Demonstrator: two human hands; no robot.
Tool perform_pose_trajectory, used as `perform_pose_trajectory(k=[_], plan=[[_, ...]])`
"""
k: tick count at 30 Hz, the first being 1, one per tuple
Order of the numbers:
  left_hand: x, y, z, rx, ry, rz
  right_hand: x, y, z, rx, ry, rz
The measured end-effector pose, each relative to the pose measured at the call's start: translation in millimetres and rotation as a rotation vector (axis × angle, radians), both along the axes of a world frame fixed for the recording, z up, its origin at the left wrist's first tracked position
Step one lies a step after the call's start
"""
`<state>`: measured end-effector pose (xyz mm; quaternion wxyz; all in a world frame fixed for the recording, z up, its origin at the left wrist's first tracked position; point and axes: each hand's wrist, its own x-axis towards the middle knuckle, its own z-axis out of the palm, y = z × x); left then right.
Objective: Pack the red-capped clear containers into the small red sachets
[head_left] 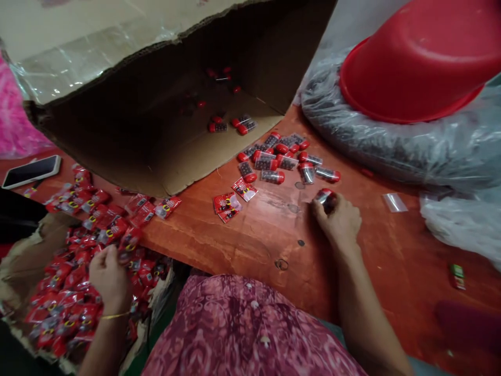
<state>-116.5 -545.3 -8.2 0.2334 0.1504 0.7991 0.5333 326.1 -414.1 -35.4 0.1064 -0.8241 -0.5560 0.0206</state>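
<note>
My right hand [341, 222] is closed around a small transparent tube with a red cap [325, 197], low over the table. Just beyond it lies a loose group of similar red-capped tubes [270, 163] filled with dark beads. My left hand [110, 277] hangs over a cardboard box [15, 277] heaped with small red packets [70, 292]. Its fingers are curled together, and I cannot make out what is in them; the area beside the fingertips is blurred. Red printed cards [227, 205] lie on the table between my hands.
A large cardboard box [227, 156] lies open towards me, with several tubes inside. A red tub [407, 68] rests on a plastic bag of dark pieces [376, 151]. A phone [33, 171] lies at left. A small plastic sleeve [394, 202] and a green-red item [457, 277] are at right.
</note>
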Motion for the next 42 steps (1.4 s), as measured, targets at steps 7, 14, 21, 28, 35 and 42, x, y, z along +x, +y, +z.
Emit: perform_pose_trajectory(k=[7, 14, 21, 28, 35, 42], plan=[[94.2, 63.0, 9.3, 0.039, 0.806, -0.478, -14.3, -3.3, -5.2, 0.022, -0.079, 0.112], [137.2, 112.5, -5.7, -0.273, 0.930, -0.897, -15.3, -6.8, -15.7, 0.083, -0.088, 0.120], [132.5, 135.9, -7.9, -0.370, 0.824, -1.015, -10.2, -4.9, -24.3, 0.148, -0.055, 0.128], [136.2, 124.6, -13.9, 0.022, 0.896, -0.994, -39.5, -14.5, 4.7, 0.426, 0.206, 0.260], [161.6, 114.3, 16.0, 0.351, 0.982, -0.999, -127.1, -14.3, 32.6, 0.238, 1.143, 0.501], [180.9, 102.1, 3.2, 0.095, -0.199, -0.986, -137.8, -13.1, 19.6, 0.413, 1.198, 0.304]])
